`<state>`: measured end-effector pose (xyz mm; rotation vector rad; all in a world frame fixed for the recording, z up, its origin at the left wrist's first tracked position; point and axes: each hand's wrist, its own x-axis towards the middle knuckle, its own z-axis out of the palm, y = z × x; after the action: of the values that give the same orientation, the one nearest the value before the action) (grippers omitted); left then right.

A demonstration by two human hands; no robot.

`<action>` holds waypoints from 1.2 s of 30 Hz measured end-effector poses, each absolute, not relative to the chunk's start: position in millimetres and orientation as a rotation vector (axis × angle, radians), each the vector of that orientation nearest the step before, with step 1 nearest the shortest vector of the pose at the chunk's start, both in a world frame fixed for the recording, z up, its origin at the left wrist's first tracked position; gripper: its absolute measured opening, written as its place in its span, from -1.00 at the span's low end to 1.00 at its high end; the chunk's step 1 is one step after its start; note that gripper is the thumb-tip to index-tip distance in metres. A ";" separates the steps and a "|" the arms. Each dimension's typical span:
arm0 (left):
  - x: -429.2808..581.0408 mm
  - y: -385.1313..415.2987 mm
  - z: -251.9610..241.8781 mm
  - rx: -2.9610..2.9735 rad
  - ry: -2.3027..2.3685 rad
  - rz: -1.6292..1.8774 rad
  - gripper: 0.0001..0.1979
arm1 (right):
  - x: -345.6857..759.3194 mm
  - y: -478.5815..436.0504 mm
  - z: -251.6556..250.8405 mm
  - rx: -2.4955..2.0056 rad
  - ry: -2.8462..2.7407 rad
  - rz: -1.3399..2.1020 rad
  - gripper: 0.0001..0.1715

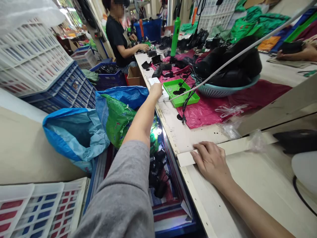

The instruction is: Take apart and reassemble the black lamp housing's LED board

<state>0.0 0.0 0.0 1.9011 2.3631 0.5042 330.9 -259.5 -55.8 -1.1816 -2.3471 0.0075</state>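
Observation:
My left hand [156,91] reaches far forward, its fingers closed over the middle of a white power strip [163,96] at the table edge. Whether a plug is under those fingers is hidden. A white cord [213,76] leads from the strip up to the right. Beside the strip lies a green tray [189,101] holding black round pieces and tiny parts. My right hand [213,162] rests on the near tabletop with fingers loosely spread, touching a pale flat strip [185,159] and holding nothing.
Blue and green bags [74,132] and a crate with black corded devices [158,175] sit below the table's left edge. A light-blue basket [225,90] of black items stands on pink plastic [198,115]. A green screwdriver [175,38] hangs above. A co-worker [117,36] sits beyond.

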 end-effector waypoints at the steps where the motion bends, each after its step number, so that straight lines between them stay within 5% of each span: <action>1: 0.1 -0.3 -0.1 1.906 2.372 0.496 -0.72 | 330.9 -259.6 -55.9 -1.186 -2.347 0.003 -0.61; 27: 4.4 6.5 17.0 2.111 2.323 0.040 -0.59 | 330.8 -259.6 -58.0 -1.192 -2.332 -0.025 -0.59; 36: 0.5 5.1 20.0 2.020 2.304 0.223 -0.60 | 328.3 -259.6 -54.8 -1.196 -2.333 -0.030 -0.64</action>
<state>0.5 5.1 20.0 2.0202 2.3039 0.2228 328.3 -259.6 -54.8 -1.1956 -2.3328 -0.0302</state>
